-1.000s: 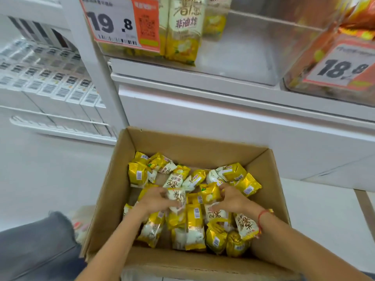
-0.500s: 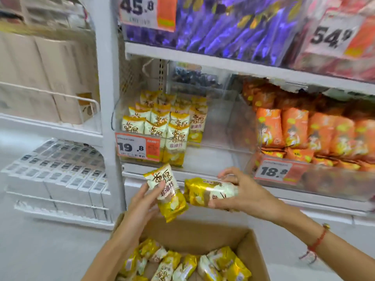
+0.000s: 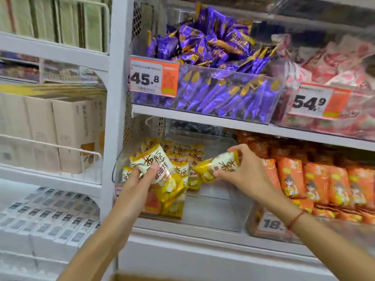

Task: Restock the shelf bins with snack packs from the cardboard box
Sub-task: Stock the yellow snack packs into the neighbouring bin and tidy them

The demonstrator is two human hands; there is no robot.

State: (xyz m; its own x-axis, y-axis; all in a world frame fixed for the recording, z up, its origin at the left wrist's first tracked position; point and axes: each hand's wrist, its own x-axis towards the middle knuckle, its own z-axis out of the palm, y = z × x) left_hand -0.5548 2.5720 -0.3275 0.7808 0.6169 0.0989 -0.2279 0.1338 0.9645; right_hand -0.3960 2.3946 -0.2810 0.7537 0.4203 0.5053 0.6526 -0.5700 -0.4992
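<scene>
My left hand (image 3: 140,179) grips a yellow-and-white snack pack (image 3: 160,169) upright at the front left of the clear shelf bin (image 3: 213,216). My right hand (image 3: 241,171) pinches a second yellow pack (image 3: 218,165), held sideways over the bin's middle. Several matching yellow packs (image 3: 182,153) stand in rows at the bin's back left. The bin's right half is bare. Only the top edge of the cardboard box (image 3: 129,277) shows at the bottom of the view.
Orange snack packs (image 3: 316,179) fill the bin to the right. Above, bins hold purple packs (image 3: 213,57) and red packs (image 3: 334,63). A white upright post (image 3: 115,118) divides off the left shelves with cream cartons (image 3: 60,128) and white boxes (image 3: 50,220).
Both hands lifted packs out of the cardboard box and carried them up to the yellow packs' bin. The view has risen from the box to the shelves.
</scene>
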